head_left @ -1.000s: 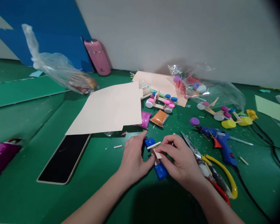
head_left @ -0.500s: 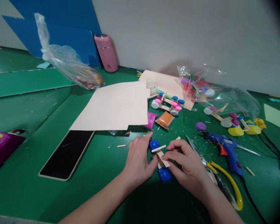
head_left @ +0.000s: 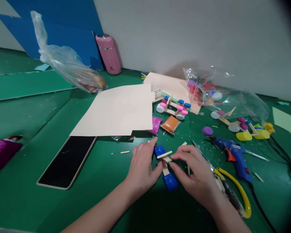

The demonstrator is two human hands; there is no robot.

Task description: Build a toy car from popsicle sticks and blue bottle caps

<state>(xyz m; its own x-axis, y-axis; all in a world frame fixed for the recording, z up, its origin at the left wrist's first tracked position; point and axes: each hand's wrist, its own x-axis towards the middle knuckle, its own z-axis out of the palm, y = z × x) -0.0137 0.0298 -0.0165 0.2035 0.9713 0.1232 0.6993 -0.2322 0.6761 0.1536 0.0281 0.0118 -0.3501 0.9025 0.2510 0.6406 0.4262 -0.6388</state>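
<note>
A small assembly of wooden sticks (head_left: 165,169) has blue caps at its two ends, one cap (head_left: 170,182) nearer me and one (head_left: 159,151) farther off. A thin round stick (head_left: 164,154) lies crosswise over it. My left hand (head_left: 144,163) grips the assembly from the left, thumb against the wood, index finger stretched past the far cap. From the right, my right hand (head_left: 192,168) pinches at a short flat wooden piece (head_left: 167,159) beneath the round stick. Its other fingers are curled, and their far sides are hidden.
Right of my hands lie yellow-handled pliers (head_left: 242,191) and a blue glue gun (head_left: 237,155). A phone (head_left: 66,161) and a cream sheet (head_left: 116,111) are left. Behind are an orange packet (head_left: 170,124), a wheeled stick model (head_left: 173,108) and a pink bottle (head_left: 109,55).
The flat wooden piece under the round stick has tilted and now looks shorter. My right thumb and index finger have shifted slightly around it. The view has moved a little.
</note>
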